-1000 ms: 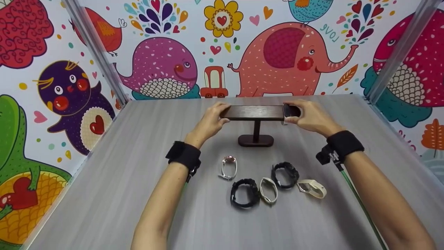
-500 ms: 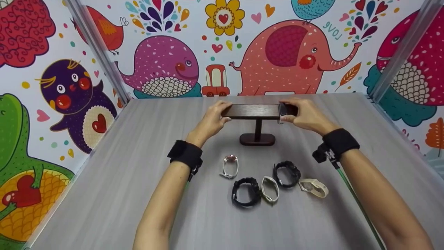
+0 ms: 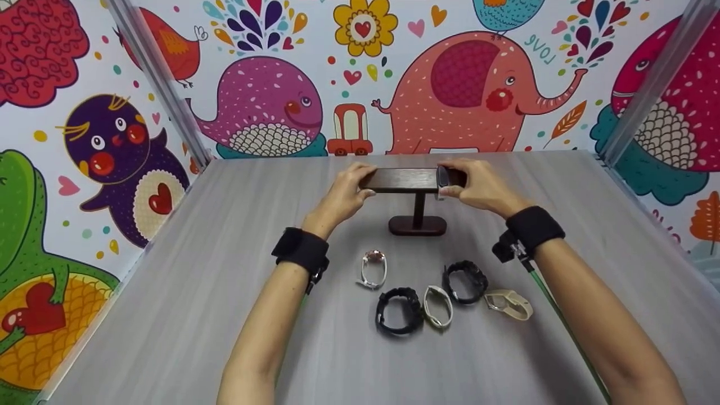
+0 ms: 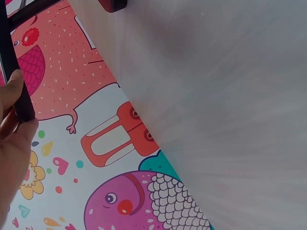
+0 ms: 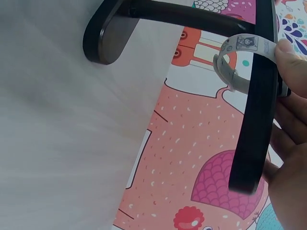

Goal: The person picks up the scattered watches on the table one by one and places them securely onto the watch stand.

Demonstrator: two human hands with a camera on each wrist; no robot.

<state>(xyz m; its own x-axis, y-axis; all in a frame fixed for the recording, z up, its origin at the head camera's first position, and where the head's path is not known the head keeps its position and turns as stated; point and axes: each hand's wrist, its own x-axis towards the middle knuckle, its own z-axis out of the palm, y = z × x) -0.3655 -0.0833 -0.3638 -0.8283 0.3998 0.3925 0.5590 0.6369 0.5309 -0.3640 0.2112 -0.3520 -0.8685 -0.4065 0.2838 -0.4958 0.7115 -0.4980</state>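
Observation:
A dark brown T-shaped watch stand (image 3: 402, 179) stands upright on the table. Its left end is gripped by my left hand (image 3: 342, 192), thumb in front and fingers behind, as the left wrist view also shows. Round the right part of the bar loops a watch (image 3: 442, 177) with a dark face. Its pale strap (image 5: 244, 43), printed with small pictures, hangs below the bar in the right wrist view. My right hand (image 3: 478, 185) pinches this watch between thumb and fingers, and the bar's right end reaches past it under the hand.
Several watches lie in front of the stand: a white one (image 3: 384, 270), a black one (image 3: 381, 315), a pale one (image 3: 448, 312), another black one (image 3: 478, 278) and a cream one (image 3: 520, 306). Patterned walls (image 3: 270, 107) border the grey table (image 3: 225, 225).
My right hand has slid left along the bar, carrying the watch from near the right end toward the middle. The left hand keeps its grip, and the watches on the table lie as before.

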